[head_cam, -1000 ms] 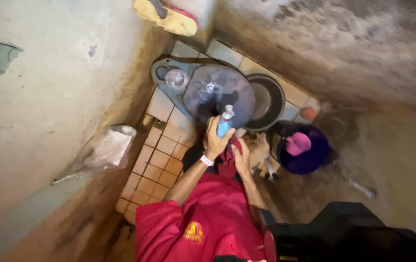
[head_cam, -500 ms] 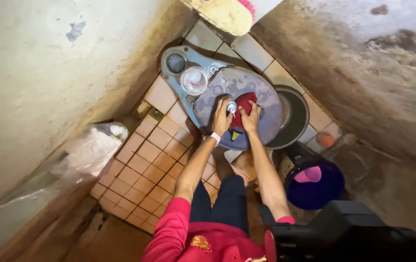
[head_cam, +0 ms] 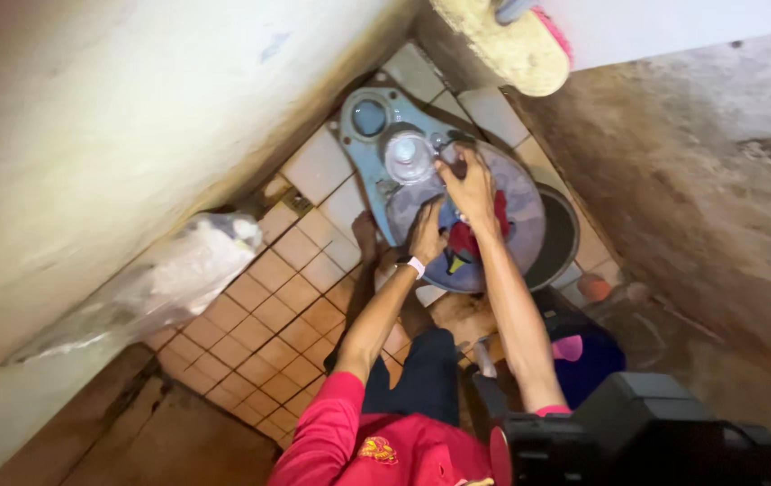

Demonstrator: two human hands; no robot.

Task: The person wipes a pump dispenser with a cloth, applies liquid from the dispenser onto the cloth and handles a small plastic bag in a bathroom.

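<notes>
two hands, left hand (head_cam: 425, 232) and right hand (head_cam: 473, 184), on one grey lid (head_cam: 522, 202).

My red cloth (head_cam: 468, 236) looks soft and matt against the smooth, wet-glossy grey plastic lid (head_cam: 520, 202). The cup (head_cam: 409, 157) is clear, shiny plastic. Floor tiles (head_cam: 268, 315) are glazed; the walls (head_cam: 700, 180) rough, stained plaster.

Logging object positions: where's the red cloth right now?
Head view, centre: the red cloth lies on the round grey lid, under the right hand and beside the left hand.
</notes>
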